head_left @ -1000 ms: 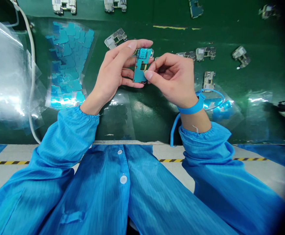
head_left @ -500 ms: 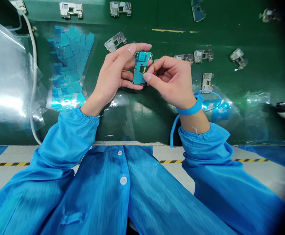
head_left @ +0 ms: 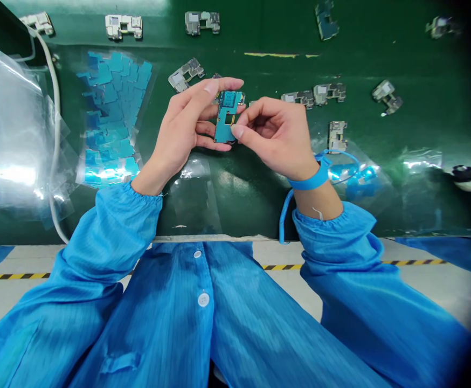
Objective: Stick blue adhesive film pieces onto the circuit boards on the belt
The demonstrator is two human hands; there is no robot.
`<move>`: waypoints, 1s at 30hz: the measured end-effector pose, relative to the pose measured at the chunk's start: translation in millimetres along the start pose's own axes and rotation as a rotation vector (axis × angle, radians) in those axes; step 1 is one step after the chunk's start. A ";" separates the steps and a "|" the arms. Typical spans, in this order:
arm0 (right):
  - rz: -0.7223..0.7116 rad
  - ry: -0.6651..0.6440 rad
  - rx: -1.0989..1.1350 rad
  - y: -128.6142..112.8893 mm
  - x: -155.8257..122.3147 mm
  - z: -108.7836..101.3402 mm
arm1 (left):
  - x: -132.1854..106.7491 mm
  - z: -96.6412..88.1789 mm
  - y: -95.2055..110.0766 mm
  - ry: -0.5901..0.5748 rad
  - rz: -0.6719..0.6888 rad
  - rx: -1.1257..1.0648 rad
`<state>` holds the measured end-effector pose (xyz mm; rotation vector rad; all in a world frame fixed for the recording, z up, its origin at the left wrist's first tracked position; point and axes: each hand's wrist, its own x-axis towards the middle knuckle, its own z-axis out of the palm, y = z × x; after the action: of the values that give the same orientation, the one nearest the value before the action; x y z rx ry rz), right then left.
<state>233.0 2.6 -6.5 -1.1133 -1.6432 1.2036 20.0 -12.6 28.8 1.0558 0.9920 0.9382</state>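
Observation:
A small blue-green phone circuit board (head_left: 227,116) with a rectangular cut-out stands nearly upright in my view, held in my left hand (head_left: 181,121) between thumb and fingers. My right hand (head_left: 274,137) is pinched at the board's right edge, with the thumb tip on it. Whether a thin film lies between those fingertips is too small to tell. The lower right edge of the board is partly hidden by that thumb. A blue wrist strap (head_left: 310,180) circles my right wrist.
Several metal-shielded boards (head_left: 324,92) lie on the green mat (head_left: 251,205), above and right of my hands. A clear bag of blue film pieces (head_left: 112,121) lies left, beside a white cable (head_left: 55,129). A coiled blue cord (head_left: 284,215) hangs over the bench's front edge.
The whole view has shifted, so the items on the mat sit lower and further right. Both hands and the board sit slightly further left and lower. The grip looks unchanged.

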 end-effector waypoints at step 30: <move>-0.123 0.066 -0.037 -5.9 2.7 -3.7 | 14.1 -8.2 -16.7 0.035 0.135 -0.075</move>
<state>234.6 5.2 0.3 -1.0473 -1.6645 1.0512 18.3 -1.2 8.5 1.0562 0.9150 1.0994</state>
